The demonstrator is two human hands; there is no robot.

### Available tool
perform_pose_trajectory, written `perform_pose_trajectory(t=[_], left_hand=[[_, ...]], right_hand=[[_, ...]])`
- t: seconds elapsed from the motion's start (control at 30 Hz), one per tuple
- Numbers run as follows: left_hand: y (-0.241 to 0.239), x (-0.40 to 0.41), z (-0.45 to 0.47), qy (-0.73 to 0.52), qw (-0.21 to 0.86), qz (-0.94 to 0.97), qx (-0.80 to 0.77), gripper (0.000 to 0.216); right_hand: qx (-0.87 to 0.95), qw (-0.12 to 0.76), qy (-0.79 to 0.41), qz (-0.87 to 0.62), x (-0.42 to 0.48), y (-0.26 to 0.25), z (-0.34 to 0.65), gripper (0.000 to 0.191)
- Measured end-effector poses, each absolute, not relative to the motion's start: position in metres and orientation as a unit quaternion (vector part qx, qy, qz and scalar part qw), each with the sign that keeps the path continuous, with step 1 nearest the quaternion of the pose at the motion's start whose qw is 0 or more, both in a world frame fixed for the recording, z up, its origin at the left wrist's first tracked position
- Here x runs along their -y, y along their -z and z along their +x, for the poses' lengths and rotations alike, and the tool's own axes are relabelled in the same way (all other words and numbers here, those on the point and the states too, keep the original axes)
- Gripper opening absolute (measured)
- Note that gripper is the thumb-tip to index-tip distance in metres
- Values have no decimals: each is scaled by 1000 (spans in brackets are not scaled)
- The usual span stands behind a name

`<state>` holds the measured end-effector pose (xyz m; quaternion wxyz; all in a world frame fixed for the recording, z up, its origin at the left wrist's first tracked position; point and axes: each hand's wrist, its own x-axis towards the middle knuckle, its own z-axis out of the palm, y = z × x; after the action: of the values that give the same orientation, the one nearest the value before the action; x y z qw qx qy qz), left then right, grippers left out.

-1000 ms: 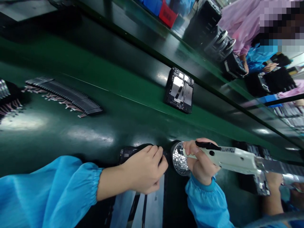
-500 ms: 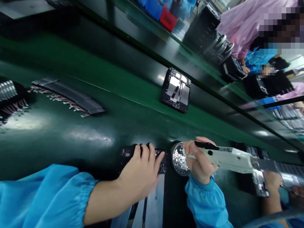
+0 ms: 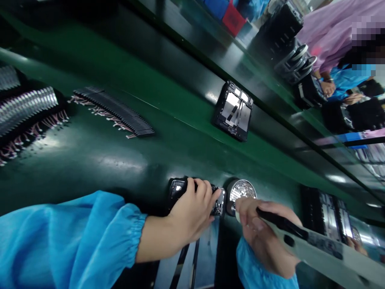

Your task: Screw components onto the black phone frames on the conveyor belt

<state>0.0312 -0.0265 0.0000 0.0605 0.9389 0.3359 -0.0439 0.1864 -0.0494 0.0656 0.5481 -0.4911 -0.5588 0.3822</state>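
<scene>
My left hand point(image 3: 192, 210) lies over the upper end of an open black device housing point(image 3: 177, 189), fingers curled round its top edge. Grey-blue flat panels with dark strips point(image 3: 207, 253) show below that hand. In my right hand point(image 3: 264, 237) is a pale electric screwdriver point(image 3: 321, 251) with a black lever, its back end pointing to the lower right. The screwdriver's front end is at the near rim of a round metal dish point(image 3: 244, 188) with a perforated, shiny top. My fingers and the dish hide the tip, so I cannot tell whether it touches anything.
Rows of dark flat parts with thin wires point(image 3: 117, 110) and silvery parts point(image 3: 30, 106) lie at left. Another open device point(image 3: 236, 112) rests near the ledge. Stacked devices point(image 3: 326, 208) stand at right beside another person's hand point(image 3: 356, 245). A co-worker in pink point(image 3: 327, 36) sits across.
The view has shifted, so the bench things appear farther right. My right hand and the screwdriver have drawn from over the dish to its near rim. My left hand remains on the device housing.
</scene>
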Motion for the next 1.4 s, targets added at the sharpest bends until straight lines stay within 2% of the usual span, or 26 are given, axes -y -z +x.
perform_pose_trajectory(t=[0.37,0.97,1.17,1.4], left_hand=[[3,28,33,-1,64,932,-357,68],[-2,27,33,21,80,934,-348,66],[0,28,34,20,89,930,-356,67],[-12,23,29,23,111,918,-379,64]], right_hand=[[576,539,-378,-484,44,-60,179,24],[552,548,-402,-483,49,-52,180,18],[562,549,-406,-467,47,-51,182,28],[563,593,-389,-425,46,-38,180,27]])
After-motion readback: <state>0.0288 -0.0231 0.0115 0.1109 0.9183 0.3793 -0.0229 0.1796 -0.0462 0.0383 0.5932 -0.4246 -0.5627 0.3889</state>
